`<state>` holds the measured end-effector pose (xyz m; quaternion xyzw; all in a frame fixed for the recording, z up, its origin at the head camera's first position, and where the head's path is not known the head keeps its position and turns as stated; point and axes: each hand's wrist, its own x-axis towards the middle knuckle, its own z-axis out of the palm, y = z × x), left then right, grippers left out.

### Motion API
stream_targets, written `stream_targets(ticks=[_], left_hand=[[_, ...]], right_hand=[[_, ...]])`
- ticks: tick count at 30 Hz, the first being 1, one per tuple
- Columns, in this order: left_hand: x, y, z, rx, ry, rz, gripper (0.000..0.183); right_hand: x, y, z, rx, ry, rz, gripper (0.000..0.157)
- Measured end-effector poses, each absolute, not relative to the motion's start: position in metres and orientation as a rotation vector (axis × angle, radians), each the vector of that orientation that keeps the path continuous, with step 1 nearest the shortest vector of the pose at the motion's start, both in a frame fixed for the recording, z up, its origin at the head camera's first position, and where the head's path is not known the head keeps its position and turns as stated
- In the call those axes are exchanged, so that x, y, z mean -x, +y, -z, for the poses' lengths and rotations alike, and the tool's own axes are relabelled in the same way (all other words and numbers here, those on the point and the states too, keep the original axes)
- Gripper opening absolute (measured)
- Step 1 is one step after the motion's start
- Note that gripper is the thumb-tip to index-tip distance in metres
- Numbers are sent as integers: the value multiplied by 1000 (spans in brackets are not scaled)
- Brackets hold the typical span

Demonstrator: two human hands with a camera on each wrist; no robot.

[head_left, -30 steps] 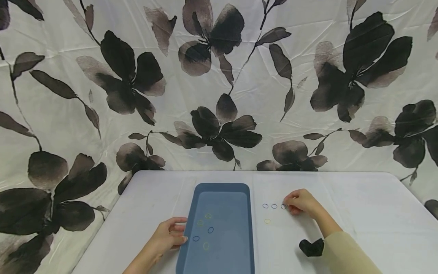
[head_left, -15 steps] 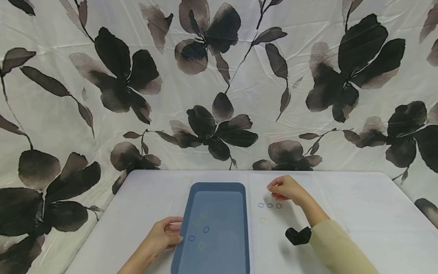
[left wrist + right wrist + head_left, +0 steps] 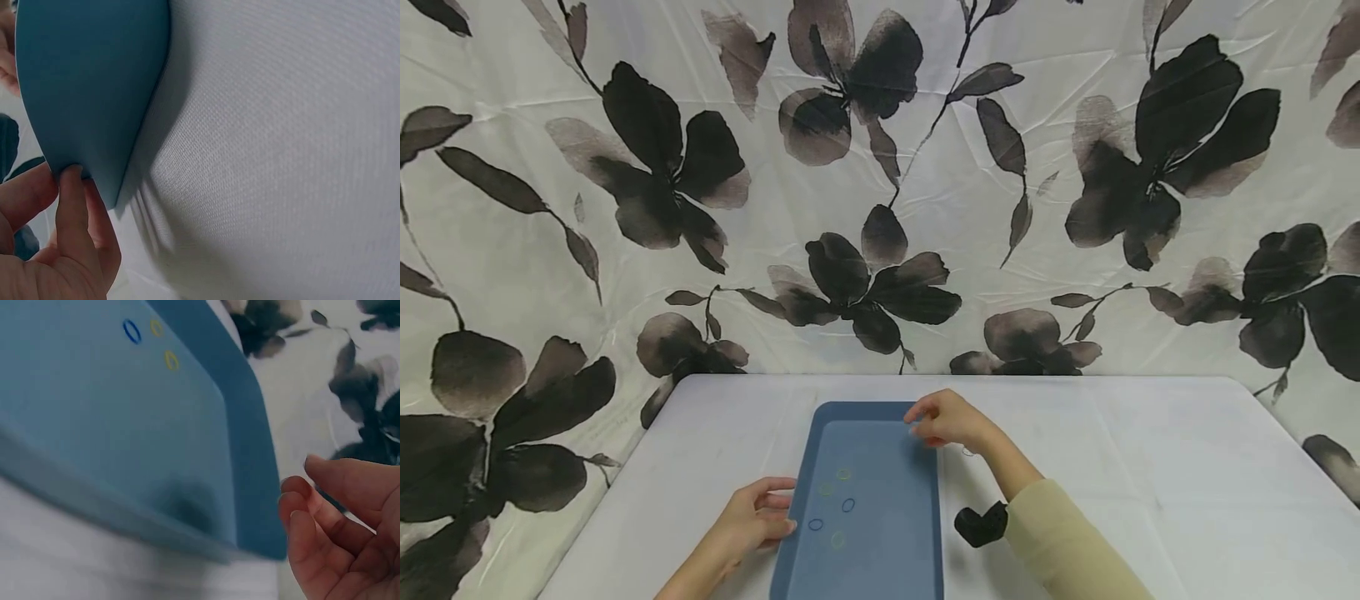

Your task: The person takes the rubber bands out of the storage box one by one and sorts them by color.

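My left hand holds the left rim of a long blue tray; the left wrist view shows its thumb and fingers pinching the tray's edge. My right hand is over the tray's far right corner, fingers loosely bent, thumb apart, nothing between them. Inside the tray lie several small thin rings, among them a blue ring and a yellow ring. On the table right of the tray, a dark ring shows partly beneath my right wrist; the other rings there are hidden by the arm.
The white table extends widely to the right, with its far edge against a hanging cloth printed with dark flowers. A black piece sits at the cuff of the right sleeve.
My right hand has moved left from the row of rings on the table to above the tray's far right corner, its fingers loosening. The left hand stays at the tray rim.
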<state>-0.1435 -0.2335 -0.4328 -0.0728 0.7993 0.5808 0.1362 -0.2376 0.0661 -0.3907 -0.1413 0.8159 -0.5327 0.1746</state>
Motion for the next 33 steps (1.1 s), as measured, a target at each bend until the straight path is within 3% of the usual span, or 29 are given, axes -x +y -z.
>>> stream_targets(ticks=[8,16,33], left_hand=[[144,-236,432,231,2317,-1679,60],[145,-238,435,161,2264,-1713,61],[144,-244,438,87,2204,-1734,59]], right_hand=[[224,20,411,523,2282,1472,6],[209,-9,430,459,2258,1527,8],[202,-17,451,757,2475,1322,10]])
